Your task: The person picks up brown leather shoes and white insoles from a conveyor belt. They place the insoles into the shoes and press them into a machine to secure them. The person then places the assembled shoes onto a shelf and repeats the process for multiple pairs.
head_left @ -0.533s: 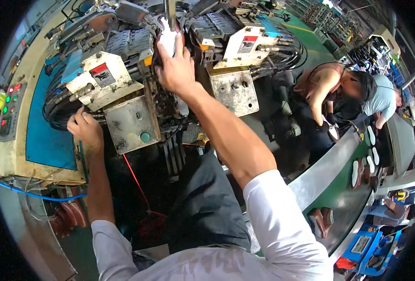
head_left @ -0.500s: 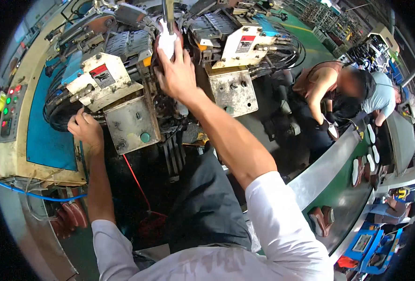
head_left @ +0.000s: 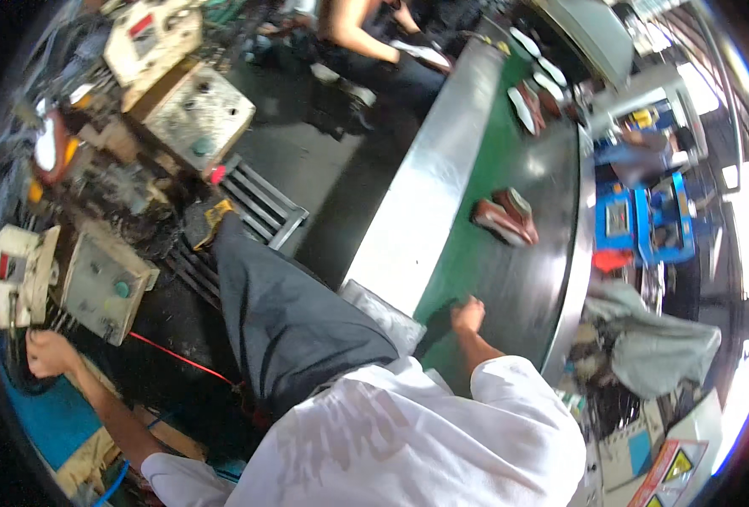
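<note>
My left hand (head_left: 46, 353) is at the left edge, its fingers curled against the front of the cream machine block (head_left: 19, 266). What they close around is hidden. My right hand (head_left: 469, 314) hangs over the green and dark conveyor belt (head_left: 463, 253) with bent, blurred fingers, and I see nothing in it. Further along the belt lies a pair of brown shoes (head_left: 505, 220), apart from that hand. Up at the machine, a brown shoe with a white sole (head_left: 49, 144) sits sole up between the blocks, with neither hand on it.
Metal boxes with green buttons (head_left: 100, 287) jut from the machine. A bare metal ledge (head_left: 421, 203) borders the belt. More shoes and white soles (head_left: 527, 106) lie farther up it. A seated co-worker (head_left: 358, 42) holds a shoe. A blue rack (head_left: 645, 220) stands beyond the belt.
My view has swung right. My right hand has left the white-soled shoe at the machine and moved over to the belt. My left hand stays by the machine's left block.
</note>
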The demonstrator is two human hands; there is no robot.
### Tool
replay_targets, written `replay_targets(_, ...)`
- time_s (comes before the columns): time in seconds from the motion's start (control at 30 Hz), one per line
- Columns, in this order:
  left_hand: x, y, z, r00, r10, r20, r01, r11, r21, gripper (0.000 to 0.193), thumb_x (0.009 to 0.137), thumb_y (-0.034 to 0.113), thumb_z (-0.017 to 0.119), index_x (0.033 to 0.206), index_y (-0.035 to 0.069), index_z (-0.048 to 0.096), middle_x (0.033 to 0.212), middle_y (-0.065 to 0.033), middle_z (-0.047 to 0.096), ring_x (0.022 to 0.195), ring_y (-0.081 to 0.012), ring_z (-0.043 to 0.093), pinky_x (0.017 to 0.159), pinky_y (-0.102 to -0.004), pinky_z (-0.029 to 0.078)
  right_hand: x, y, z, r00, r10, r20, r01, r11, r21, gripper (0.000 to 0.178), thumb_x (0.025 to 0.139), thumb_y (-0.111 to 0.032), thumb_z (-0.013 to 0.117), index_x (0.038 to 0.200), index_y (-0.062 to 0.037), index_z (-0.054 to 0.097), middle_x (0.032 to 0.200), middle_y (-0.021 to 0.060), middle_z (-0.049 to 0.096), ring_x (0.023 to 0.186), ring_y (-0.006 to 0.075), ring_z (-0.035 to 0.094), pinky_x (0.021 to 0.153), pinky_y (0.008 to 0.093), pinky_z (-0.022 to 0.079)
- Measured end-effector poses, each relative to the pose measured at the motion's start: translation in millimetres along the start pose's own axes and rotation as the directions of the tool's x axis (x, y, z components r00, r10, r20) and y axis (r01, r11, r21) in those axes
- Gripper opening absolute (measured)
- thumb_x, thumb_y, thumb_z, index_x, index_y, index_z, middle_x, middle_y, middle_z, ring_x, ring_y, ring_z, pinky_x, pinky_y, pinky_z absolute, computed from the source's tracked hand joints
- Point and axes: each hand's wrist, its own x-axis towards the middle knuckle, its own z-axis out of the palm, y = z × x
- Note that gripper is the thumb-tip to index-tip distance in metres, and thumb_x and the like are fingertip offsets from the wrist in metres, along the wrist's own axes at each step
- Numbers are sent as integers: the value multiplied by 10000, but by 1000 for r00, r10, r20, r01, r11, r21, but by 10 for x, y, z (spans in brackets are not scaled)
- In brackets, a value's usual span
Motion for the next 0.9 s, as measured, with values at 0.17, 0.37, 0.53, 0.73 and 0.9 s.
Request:
replay_targets(0.17, -52, 130, -34, 989, -81, 124, 89, 994, -61, 364, 997, 464, 549, 1039, 282, 862, 1036, -212, 711, 1010, -423, 646, 890, -579, 495, -332, 1800, 231, 717, 678, 161, -681, 731, -44, 381, 941, -262, 739, 1234, -20, 719, 1225, 218, 733, 1172, 426, 707, 1016, 484, 571)
replay_targets(0.37, 449, 275, -135, 912, -62, 405, 61, 998, 16, 380, 1003, 484, 546, 1174, 313, 839, 1149, -314, 683, 1094, -469, 630, 975, -592, 494, 581, 1605, 417, 942, 337, 12, -337, 941, 42, 752, 963, -327, 689, 1630, -153, 391, 1380, 262, 608, 1340, 448, 572, 1148, 498, 448)
replay_targets(0.53, 534, 51, -853, 767, 96, 635, 185, 914, -361, 716, 1043, 564, 642, 1542, 58, 556, 1401, -308, 630, 1248, -462, 636, 1092, -610, 520, 2254, 854, -604, 991, -51, -123, 50, 999, -5, 882, 892, -140, 724, 1670, -348, 366, 1582, 331, 434, 1427, 516, 482, 1172, 550, 449)
replay_targets(0.73, -129, 166, -1532, 695, 181, 695, 247, 848, -468, 473, 1082, 172, 558, 1509, -28, 526, 1228, -189, 642, 1096, -302, 644, 990, -430, 520, 3162, 684, -646, 974, -185, 133, 216, 934, -286, 900, 936, -293, 736, 1686, -464, 269, 1625, 254, 460, 1492, 486, 437, 1213, 585, 392)
replay_targets(0.9, -1175, 619, -2638, 118, 384, 916, 882, 383, -274, 495, 1095, 56, 561, 1582, 72, 470, 1181, -73, 656, 1018, -185, 676, 933, -323, 569, 2995, 245, -808, 962, -185, 201, 237, 931, -277, 907, 921, -457, 784, 1686, -421, 298, 1488, 239, 609, 1406, 481, 539, 1151, 573, 449)
